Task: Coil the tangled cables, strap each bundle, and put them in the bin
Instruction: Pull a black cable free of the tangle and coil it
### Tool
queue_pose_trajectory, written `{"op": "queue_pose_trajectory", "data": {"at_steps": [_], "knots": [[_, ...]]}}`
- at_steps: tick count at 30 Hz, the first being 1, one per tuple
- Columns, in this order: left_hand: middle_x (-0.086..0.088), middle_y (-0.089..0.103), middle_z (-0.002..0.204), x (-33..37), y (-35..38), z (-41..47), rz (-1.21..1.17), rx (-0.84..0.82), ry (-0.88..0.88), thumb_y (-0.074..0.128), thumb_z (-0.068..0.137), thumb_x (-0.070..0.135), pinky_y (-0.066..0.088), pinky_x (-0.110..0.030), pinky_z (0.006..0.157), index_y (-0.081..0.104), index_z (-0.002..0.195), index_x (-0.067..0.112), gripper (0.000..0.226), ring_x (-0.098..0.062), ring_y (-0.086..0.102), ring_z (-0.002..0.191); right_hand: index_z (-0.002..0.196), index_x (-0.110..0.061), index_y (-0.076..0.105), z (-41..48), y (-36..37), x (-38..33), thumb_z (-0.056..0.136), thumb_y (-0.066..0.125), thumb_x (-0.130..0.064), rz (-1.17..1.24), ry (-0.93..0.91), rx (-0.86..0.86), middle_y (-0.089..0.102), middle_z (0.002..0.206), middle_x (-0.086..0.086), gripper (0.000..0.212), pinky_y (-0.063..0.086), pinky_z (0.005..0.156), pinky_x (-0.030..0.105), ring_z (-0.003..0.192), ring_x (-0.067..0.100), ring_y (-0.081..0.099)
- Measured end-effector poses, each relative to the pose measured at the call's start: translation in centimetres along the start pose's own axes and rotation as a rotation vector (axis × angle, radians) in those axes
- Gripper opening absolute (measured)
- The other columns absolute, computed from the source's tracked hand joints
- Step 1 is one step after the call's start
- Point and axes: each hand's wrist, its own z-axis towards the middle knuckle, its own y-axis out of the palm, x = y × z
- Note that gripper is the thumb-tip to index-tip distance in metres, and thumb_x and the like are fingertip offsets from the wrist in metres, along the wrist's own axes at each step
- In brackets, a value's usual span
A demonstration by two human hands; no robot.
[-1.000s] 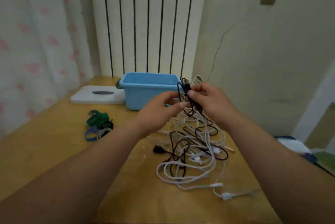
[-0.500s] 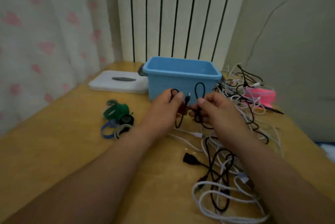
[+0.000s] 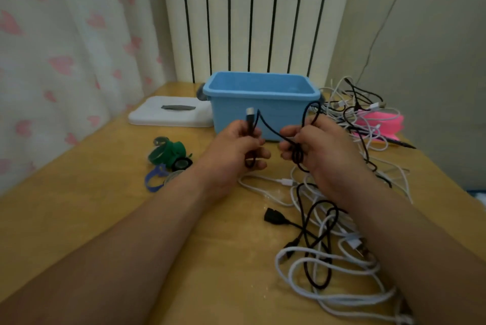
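My left hand (image 3: 234,150) grips the plug end of a black cable (image 3: 271,129), its silver USB plug (image 3: 249,111) sticking up above my fist. That cable sags across to my right hand (image 3: 318,147), which grips a small loop of it. Both hands hover just in front of the blue bin (image 3: 259,106), which looks empty. A tangle of black and white cables (image 3: 326,240) lies on the wooden table (image 3: 79,209) under and right of my right arm. Green, blue and black straps (image 3: 168,160) lie left of my left hand.
A white flat box (image 3: 171,114) lies left of the bin. More tangled cables (image 3: 352,106) and a pink object (image 3: 381,123) sit right of the bin by the wall. A radiator (image 3: 252,17) and a curtain (image 3: 65,48) stand behind.
My hands have drawn apart, stretching the black cable between them. The USB plug now sticks up from my left fist. The camera has tilted and shifted slightly.
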Motion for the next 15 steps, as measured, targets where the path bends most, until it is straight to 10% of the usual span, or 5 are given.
{"op": "queue_pose_trajectory", "data": {"at_steps": [10,15], "knots": [[-0.003,0.042,0.067,0.9,-0.3,-0.5,0.082,-0.044,0.033,0.048,0.114,0.038,0.04,-0.031,0.06,0.061,0.108,0.008,0.033,-0.017,0.043,0.062,0.103,-0.017,0.069,-0.2,-0.3,-0.6,0.109,0.054,-0.034,-0.092,-0.057,0.256,0.077,0.098,0.009,0.024,0.064,0.079,0.041,0.089,0.024,0.079],[-0.002,0.044,0.063,1.1,0.2,-0.8,0.097,0.109,-0.008,0.049,0.112,0.043,0.049,-0.037,0.068,0.05,0.076,0.019,0.043,-0.023,0.047,0.065,0.101,-0.029,0.074,-1.3,0.4,-1.3,0.109,0.054,-0.035,-0.274,-0.345,0.33,0.074,0.095,-0.009,0.022,0.053,0.071,0.016,0.085,0.002,0.069]]}}
